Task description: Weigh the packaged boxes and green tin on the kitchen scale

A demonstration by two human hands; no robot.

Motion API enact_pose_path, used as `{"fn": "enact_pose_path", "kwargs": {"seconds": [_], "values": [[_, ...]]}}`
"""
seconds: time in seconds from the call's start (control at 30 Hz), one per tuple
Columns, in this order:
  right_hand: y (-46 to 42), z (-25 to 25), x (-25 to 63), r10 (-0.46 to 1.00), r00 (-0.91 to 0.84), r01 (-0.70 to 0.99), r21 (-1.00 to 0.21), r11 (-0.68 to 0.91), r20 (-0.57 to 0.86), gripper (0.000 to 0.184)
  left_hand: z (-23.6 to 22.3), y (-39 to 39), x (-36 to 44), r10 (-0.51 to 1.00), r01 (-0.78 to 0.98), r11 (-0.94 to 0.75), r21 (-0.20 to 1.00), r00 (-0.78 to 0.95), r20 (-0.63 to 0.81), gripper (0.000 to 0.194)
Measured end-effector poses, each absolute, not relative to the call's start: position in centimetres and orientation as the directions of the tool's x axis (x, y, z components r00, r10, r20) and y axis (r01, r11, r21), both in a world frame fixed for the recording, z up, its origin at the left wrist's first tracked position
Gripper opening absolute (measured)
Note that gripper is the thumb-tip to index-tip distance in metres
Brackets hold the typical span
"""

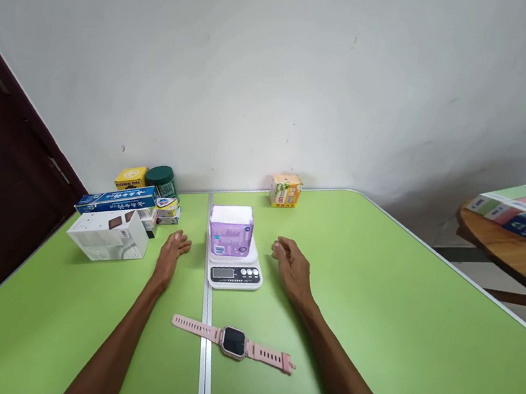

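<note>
Left hand (pixel 174 251) and right hand (pixel 291 267) are both unclosed and have hold of nothing: the left has its fingers loosely apart, the right has its fingers bent softly inward. Between them, on a white kitchen scale (pixel 234 278), sits a purple packet (pixel 230 237), covering most of the weighing plate but leaving the dark display panel and round buttons visible. A pink watch (pixel 233 342) lies stretched out on the near side of the scale, between the forearms, across the metal seam (pixel 205 378) of the green bench (pixel 377 291). Beyond the left hand, a white box (pixel 113 238) stands partly in front of a long blue carton (pixel 118 199), with small yellow-and-blue cartons (pixel 167 210), a yellow box (pixel 131 177) and a green-lidded jar (pixel 161 176) grouped near the wall (pixel 279 82). An orange-and-white carton (pixel 286 192) stands alone farther back

Both hands are near the packet without touching it, one to each side. It is blocky, with a glossy printed wrapper and a white top. The watch strap is perforated, its face dark and rounded-square; the bench top is smooth
</note>
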State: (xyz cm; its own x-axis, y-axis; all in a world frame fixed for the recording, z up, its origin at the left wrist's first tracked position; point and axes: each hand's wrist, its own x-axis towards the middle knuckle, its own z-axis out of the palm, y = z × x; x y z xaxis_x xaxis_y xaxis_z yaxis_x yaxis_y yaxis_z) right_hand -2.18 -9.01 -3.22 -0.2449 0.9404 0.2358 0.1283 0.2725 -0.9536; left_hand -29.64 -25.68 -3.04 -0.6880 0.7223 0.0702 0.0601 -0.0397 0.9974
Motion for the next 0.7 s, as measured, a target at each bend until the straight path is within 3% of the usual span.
{"fn": "enact_pose_path", "kwargs": {"seconds": [0.27,0.43,0.6,0.7], "values": [[-8.9,-3.4,-1.9,0.935,-0.244,0.152,-0.942,0.299,0.258,0.038,-2.3,-26.2,-29.1,0.725,0.031,-0.037,0.999,-0.687,0.048,0.087],[-9.4,-2.9,-2.0,0.932,-0.270,0.096,-0.957,0.274,0.240,0.043,-0.7,-25.9,-28.6,0.766,0.081,0.013,0.997,-0.641,0.042,0.091],[-10.8,-1.1,-3.3,0.903,-0.316,0.049,-0.945,0.322,0.291,0.083,3.1,-23.5,-27.9,0.817,0.415,-0.024,0.910,-0.517,0.257,0.107],[-12.1,-0.1,-5.2,0.856,-0.330,0.078,-0.892,0.446,0.399,0.104,5.8,-21.9,-27.6,0.907,0.539,-0.052,0.841,-0.327,0.266,0.107]]}}
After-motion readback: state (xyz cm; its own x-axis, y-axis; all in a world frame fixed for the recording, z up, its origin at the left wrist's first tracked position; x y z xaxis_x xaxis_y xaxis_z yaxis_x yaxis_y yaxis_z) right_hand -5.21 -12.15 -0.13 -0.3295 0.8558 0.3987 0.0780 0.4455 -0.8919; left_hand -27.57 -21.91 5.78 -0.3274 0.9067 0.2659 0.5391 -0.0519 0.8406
